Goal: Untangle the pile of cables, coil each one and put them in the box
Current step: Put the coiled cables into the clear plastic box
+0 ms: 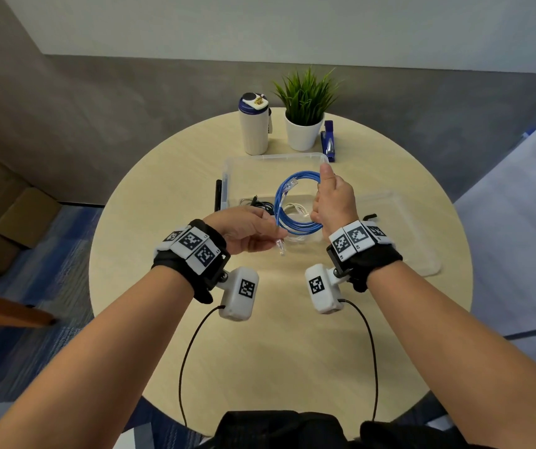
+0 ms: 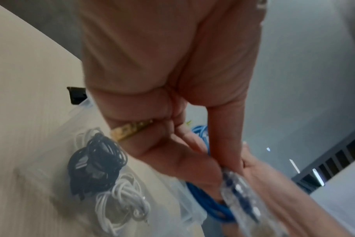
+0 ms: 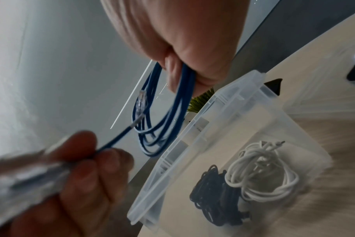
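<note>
A blue network cable [image 1: 296,202] hangs in a coil of several loops above the clear plastic box [image 1: 273,157]. My right hand [image 1: 333,197] grips the coil's right side, thumb up; the loops [image 3: 172,102] run through its curled fingers. My left hand [image 1: 250,230] pinches the cable's loose end, with the clear plug [image 1: 280,246] sticking out below the fingers. The other clear plug [image 1: 292,184] dangles inside the coil. In the box lie a coiled black cable [image 3: 215,197] and a coiled white cable [image 3: 261,171]. The blue cable [image 2: 209,202] is blurred in the left wrist view.
On the round wooden table [image 1: 169,196] behind the box stand a white bottle [image 1: 253,124], a potted plant [image 1: 304,124] and a blue stapler [image 1: 329,140]. The clear lid [image 1: 399,231] lies right of the box. Cardboard boxes [image 1: 7,215] sit on the floor at left.
</note>
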Motion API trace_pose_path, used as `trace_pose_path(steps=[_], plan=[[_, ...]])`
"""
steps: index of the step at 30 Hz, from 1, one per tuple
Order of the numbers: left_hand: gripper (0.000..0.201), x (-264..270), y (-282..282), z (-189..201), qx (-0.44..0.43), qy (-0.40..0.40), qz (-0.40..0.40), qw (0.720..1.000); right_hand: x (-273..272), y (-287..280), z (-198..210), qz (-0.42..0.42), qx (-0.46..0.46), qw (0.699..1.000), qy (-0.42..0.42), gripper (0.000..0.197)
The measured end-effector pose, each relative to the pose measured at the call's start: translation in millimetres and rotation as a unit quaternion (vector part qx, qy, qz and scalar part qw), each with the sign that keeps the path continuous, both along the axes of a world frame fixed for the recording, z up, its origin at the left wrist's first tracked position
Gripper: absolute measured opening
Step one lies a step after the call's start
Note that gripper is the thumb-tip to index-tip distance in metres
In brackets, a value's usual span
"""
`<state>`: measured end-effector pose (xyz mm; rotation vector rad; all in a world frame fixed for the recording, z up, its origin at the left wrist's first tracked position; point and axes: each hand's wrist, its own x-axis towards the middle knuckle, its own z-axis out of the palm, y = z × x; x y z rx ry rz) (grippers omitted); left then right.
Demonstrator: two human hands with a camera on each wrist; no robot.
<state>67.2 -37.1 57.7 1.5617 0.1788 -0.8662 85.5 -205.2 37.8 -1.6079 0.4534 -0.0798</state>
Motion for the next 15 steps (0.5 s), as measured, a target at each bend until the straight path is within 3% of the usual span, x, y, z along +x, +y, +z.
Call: trace_pose_path(steps=[7, 10, 15], plan=[[0.006, -2, -4, 9, -0.001, -0.057, 0.019, 0.998, 2, -2, -3, 0.000, -0.001, 1.000, -0.002, 0.035], [0.012, -6, -10, 8, 0.021, -0.061, -0.002, 0.998, 4, -5, 0, -0.010, 0.000, 1.000, -0.002, 0.037], [0.034, -9, -25, 2, 0.079, -0.076, 0.068, 0.992, 0, -1, 2, 0.010, 0.031, 0.999, 0.011, 0.035]])
